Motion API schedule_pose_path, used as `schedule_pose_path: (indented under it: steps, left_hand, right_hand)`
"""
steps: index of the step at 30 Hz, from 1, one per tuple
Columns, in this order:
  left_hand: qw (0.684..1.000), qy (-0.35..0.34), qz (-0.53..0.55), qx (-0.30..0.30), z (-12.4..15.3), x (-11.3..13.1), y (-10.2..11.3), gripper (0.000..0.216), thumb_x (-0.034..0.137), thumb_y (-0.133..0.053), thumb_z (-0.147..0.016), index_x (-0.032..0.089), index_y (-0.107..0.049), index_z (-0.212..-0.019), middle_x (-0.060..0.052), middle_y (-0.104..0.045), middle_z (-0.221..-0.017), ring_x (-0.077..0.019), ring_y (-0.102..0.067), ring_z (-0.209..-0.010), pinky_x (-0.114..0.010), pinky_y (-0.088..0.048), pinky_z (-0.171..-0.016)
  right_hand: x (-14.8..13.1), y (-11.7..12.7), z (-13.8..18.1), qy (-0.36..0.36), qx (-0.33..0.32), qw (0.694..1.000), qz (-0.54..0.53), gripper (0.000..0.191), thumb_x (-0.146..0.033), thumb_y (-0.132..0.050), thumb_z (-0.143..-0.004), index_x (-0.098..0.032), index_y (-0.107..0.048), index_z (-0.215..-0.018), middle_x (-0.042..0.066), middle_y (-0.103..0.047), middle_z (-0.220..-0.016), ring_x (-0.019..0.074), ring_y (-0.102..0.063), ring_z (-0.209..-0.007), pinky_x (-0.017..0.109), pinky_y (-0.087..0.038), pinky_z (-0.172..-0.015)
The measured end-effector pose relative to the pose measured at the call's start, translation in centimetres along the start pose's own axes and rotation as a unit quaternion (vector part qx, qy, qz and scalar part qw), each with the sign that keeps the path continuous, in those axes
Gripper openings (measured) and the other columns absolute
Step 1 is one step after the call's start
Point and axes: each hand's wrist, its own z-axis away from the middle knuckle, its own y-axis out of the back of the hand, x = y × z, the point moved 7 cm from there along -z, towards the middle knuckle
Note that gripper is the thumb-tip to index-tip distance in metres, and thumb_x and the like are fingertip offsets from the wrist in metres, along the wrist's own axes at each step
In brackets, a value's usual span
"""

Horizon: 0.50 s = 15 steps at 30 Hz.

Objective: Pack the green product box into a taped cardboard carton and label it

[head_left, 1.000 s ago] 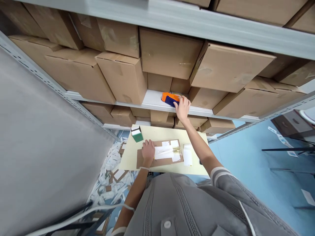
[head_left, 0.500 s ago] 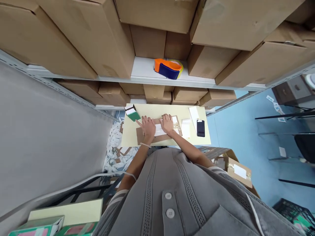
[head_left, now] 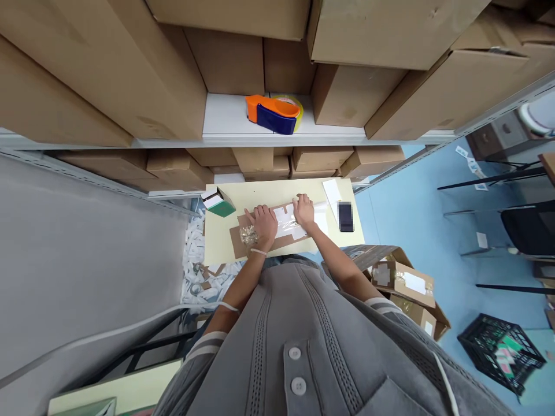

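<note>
A flat cardboard package (head_left: 284, 242) with white paper pieces and shiny clear tape lies on the pale tabletop in front of me. My left hand (head_left: 264, 224) rests on its left part with the fingers stretched out flat and the thumb apart. Crinkled tape shows beside that wrist. At the right part of the package, my right hand (head_left: 304, 211) has its fingers bent over the far edge. What lies under its palm is hidden.
A green and white box (head_left: 222, 205) stands at the table's left corner. To the right are white paper (head_left: 333, 192) and a dark phone (head_left: 346, 216). An orange and blue tape dispenser (head_left: 275, 114) sits on the shelf among cartons. An open carton (head_left: 403, 257) holds parcels beside a black crate (head_left: 500, 352).
The package now lies differently, with shiny tape at its left and middle. My right hand has moved slightly right and its fingers are more bent. The whole view has shifted.
</note>
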Motion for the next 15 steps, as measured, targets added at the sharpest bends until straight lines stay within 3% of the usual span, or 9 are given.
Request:
schedule_pose_path:
  steps: [9, 12, 15]
  left_hand:
    - [0.999, 0.016, 0.044, 0.016, -0.2, 0.3, 0.3, 0.039, 0.030, -0.031, -0.100, 0.007, -0.059, -0.113, -0.022, -0.062, -0.118, -0.0338, -0.048, -0.126, -0.062, -0.001, -0.120]
    - [0.997, 0.009, 0.075, 0.030, 0.2, 0.3, 1.7, 0.038, 0.029, -0.030, -0.100, 0.008, -0.058, -0.116, -0.021, -0.062, -0.120, -0.0306, -0.049, -0.128, -0.059, 0.002, -0.122]
    - [0.990, 0.032, 0.120, 0.061, 1.3, -1.8, 4.0, 0.037, 0.029, -0.031, -0.100, 0.010, -0.053, -0.124, -0.021, -0.057, -0.132, -0.0288, -0.040, -0.138, -0.059, 0.000, -0.122]
  right_hand:
    - [2.3, -0.9, -0.3, -0.111, 0.008, 0.982, -0.154, 0.052, -0.055, -0.017, -0.102, -0.020, -0.053, -0.116, 0.014, -0.060, -0.122, 0.0267, -0.057, -0.111, 0.038, -0.043, -0.096]
    - [4.2, -0.8, 0.2, -0.171, 0.028, 0.956, -0.237, 0.061, -0.062, -0.012, -0.099, -0.021, -0.054, -0.112, 0.013, -0.062, -0.116, 0.0248, -0.059, -0.108, 0.037, -0.044, -0.096]
    - [6.6, -0.5, 1.8, -0.239, 0.045, 0.927, -0.286, 0.073, -0.070, -0.007, -0.094, -0.019, -0.057, -0.111, 0.015, -0.064, -0.115, 0.0247, -0.060, -0.105, 0.036, -0.045, -0.095]
